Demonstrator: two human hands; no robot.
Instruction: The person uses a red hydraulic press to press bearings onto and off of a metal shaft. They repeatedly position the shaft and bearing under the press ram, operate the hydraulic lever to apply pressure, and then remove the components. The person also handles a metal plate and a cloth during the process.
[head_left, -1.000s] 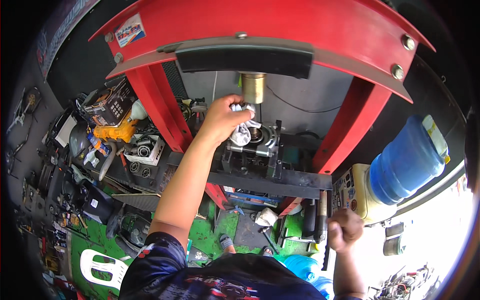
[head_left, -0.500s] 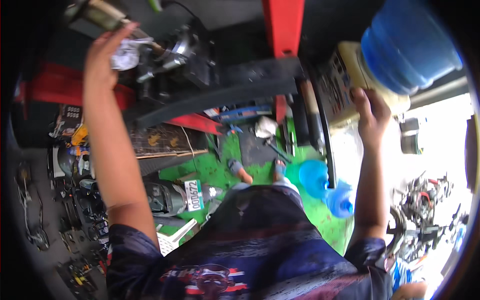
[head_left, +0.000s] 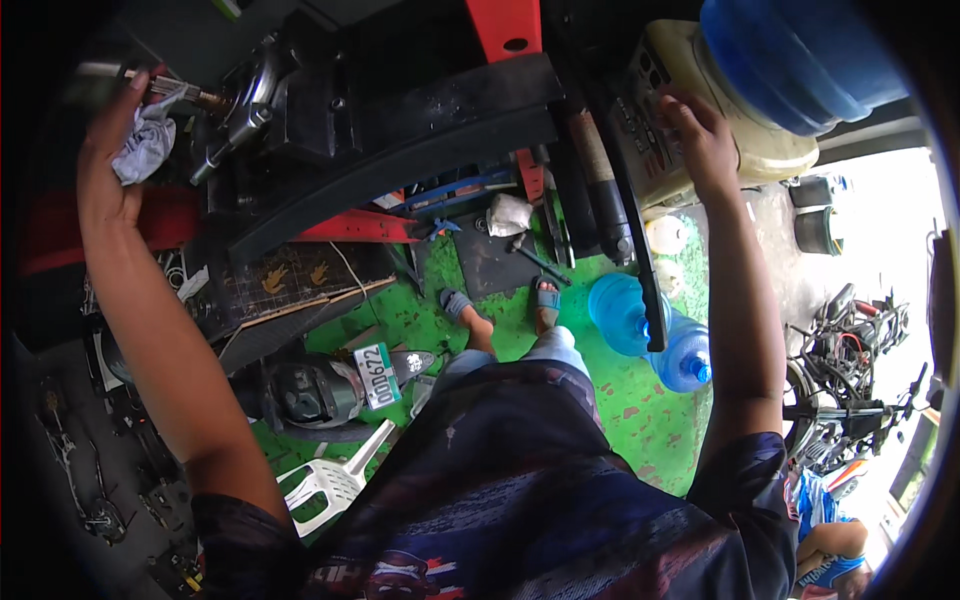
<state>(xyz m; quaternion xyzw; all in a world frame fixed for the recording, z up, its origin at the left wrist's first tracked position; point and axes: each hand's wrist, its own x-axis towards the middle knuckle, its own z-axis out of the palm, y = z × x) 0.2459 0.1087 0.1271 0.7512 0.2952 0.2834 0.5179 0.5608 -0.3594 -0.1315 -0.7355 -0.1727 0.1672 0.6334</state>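
My left hand (head_left: 115, 165) is at the upper left, fingers closed round a crumpled white rag (head_left: 148, 145). The rag lies against a metal shaft (head_left: 185, 92) that runs into a metal assembly with a silvery clamp-like part (head_left: 250, 100). This assembly rests by a dark arched beam (head_left: 400, 180). At the upper right my right hand (head_left: 708, 145) is raised with its fingers curled in front of a yellowish-beige container (head_left: 755, 140). Whatever the right fingers hold, if anything, is hidden.
Red frame posts (head_left: 505, 30) flank the beam. A large blue water jug (head_left: 810, 60) sits above the container, and translucent blue jugs (head_left: 620, 315) stand on the green floor. A white plastic chair (head_left: 325, 490), motorcycle parts (head_left: 310, 390), a motorcycle (head_left: 850, 370) and another person (head_left: 830, 550) surround me.
My view has shifted, so the assembly and beam sit further left and higher. My left hand is still on the rag by the shaft. The right hand stays raised by the beige container.
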